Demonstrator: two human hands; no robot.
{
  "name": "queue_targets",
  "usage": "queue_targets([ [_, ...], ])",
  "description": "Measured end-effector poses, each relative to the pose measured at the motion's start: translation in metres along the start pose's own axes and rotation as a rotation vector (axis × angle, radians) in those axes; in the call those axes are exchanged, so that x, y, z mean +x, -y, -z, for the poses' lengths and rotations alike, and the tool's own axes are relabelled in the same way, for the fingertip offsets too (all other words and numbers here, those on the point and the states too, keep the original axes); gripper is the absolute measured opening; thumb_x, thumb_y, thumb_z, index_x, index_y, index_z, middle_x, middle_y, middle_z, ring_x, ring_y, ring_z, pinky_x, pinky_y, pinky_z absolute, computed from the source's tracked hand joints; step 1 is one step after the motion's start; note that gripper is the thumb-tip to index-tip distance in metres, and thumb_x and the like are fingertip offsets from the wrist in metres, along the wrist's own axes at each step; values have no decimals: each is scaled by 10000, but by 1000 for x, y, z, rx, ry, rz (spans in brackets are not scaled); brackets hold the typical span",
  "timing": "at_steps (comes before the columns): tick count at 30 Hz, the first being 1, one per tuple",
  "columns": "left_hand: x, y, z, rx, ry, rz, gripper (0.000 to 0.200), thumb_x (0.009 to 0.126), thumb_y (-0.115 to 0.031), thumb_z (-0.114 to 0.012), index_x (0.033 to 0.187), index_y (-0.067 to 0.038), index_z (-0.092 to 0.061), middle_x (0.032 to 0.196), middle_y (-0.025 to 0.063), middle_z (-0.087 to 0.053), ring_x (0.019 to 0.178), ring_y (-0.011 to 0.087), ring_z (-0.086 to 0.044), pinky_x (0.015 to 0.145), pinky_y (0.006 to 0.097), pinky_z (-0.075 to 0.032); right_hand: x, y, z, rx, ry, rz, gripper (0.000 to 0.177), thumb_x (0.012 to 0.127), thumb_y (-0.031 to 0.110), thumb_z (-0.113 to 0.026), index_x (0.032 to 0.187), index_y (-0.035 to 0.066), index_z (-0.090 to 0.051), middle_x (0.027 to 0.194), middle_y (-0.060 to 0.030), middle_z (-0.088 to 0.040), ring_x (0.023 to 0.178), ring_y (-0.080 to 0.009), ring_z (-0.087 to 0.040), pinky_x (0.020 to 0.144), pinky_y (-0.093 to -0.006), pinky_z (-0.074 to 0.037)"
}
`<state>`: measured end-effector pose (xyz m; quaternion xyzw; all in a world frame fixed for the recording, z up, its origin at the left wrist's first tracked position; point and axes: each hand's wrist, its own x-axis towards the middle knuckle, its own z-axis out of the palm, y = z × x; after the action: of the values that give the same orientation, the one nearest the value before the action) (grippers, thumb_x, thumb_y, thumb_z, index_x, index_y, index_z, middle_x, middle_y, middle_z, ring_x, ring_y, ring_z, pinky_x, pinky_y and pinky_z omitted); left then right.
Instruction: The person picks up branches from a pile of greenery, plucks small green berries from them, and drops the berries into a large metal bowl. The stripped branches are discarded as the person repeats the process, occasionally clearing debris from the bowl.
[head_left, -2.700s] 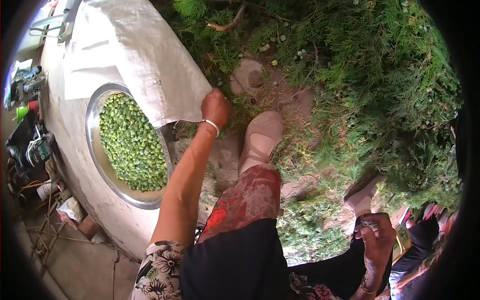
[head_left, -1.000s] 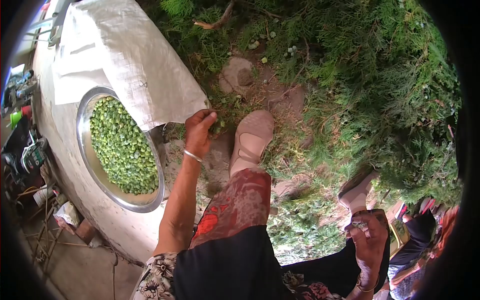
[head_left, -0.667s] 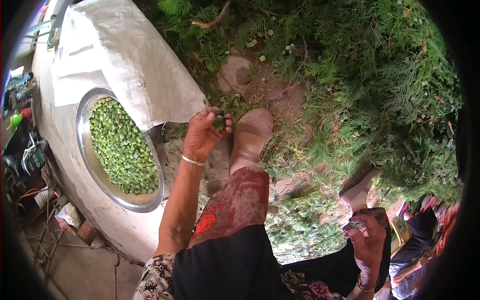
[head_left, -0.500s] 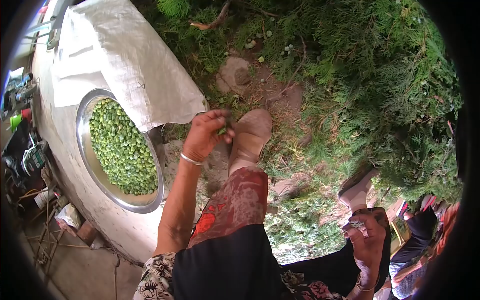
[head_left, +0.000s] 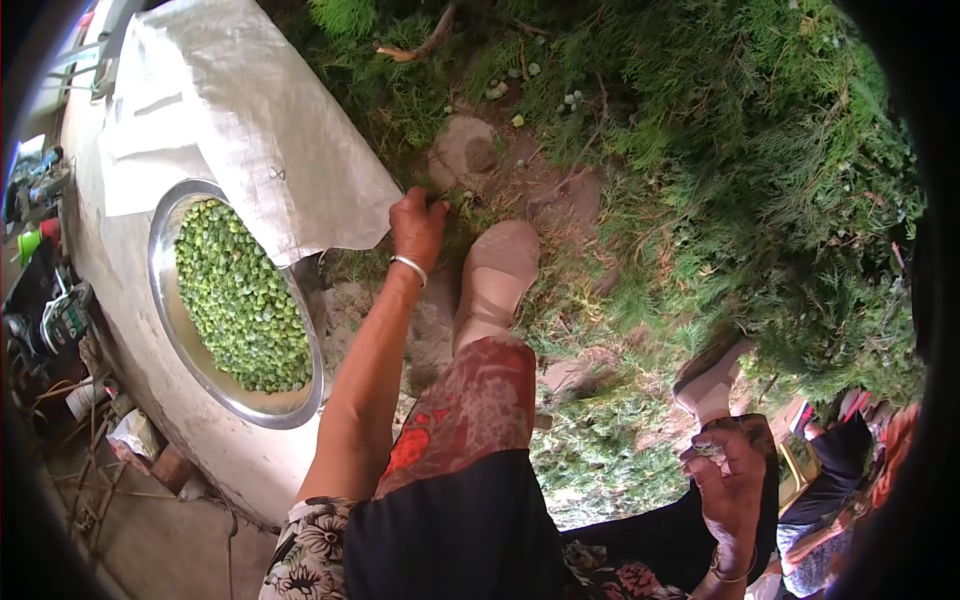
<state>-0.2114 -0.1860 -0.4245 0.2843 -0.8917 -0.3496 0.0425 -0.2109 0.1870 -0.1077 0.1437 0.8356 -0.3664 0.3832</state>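
My left hand (head_left: 418, 232) is closed, its back to the camera, beside the corner of a white woven sheet (head_left: 290, 140); anything inside the curled fingers is hidden. A bracelet circles that wrist. My right hand (head_left: 730, 475) rests near my right knee with its fingers curled around something small that I cannot make out. To the left, a round metal basin (head_left: 305, 405) holds many small green cones or fruits (head_left: 245, 310). The sheet overlaps part of the basin's rim.
Cut evergreen branches (head_left: 740, 150) lie over the ground ahead and to the right. My left shoe (head_left: 507, 250) and right shoe (head_left: 710, 385) stand on the soil. Tools and debris are at the far left. Another person (head_left: 840, 470) is partly visible at the lower right.
My left hand has moved slightly forward, away from above my shoe toward the sheet's corner, and turned its back up; the green bits at its fingers no longer show. My right hand has hardly moved.
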Motion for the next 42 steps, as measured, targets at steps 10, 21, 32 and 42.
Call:
queue_targets([
  [10,-10,-7,45,-1428,89,867,205,831,-35,-587,1033,-26,-561,828,107,-582,622,170,-534,499,258,-414,-2,-3,1,-71,-4,35,181,820,123,-666,943,5,-604,715,-97,-660,654,-159,-619,642,-269,-471],
  [21,-19,-132,68,-1273,745,451,194,816,-70,-629,980,16,-574,828,121,-606,619,140,-538,503,226,-427,2,1,0,-2,12,168,384,813,149,-679,1134,-25,-561,1000,-166,-651,796,-194,-645,736,-294,-495],
  [32,-63,-24,104,-1008,430,559,137,792,-82,-649,895,0,-610,741,87,-626,583,158,-566,515,256,-457,-4,-11,-1,44,45,134,584,806,331,-712,1209,-41,-510,1031,-143,-618,883,-181,-597,792,-297,-479],
  [42,-210,70,86,274,362,98,166,791,-169,-614,800,-11,-562,733,162,-627,613,307,-629,542,407,-488,4,3,-11,-51,59,151,509,845,294,-662,1179,-62,-517,1008,-134,-589,886,-185,-594,794,-299,-475],
])
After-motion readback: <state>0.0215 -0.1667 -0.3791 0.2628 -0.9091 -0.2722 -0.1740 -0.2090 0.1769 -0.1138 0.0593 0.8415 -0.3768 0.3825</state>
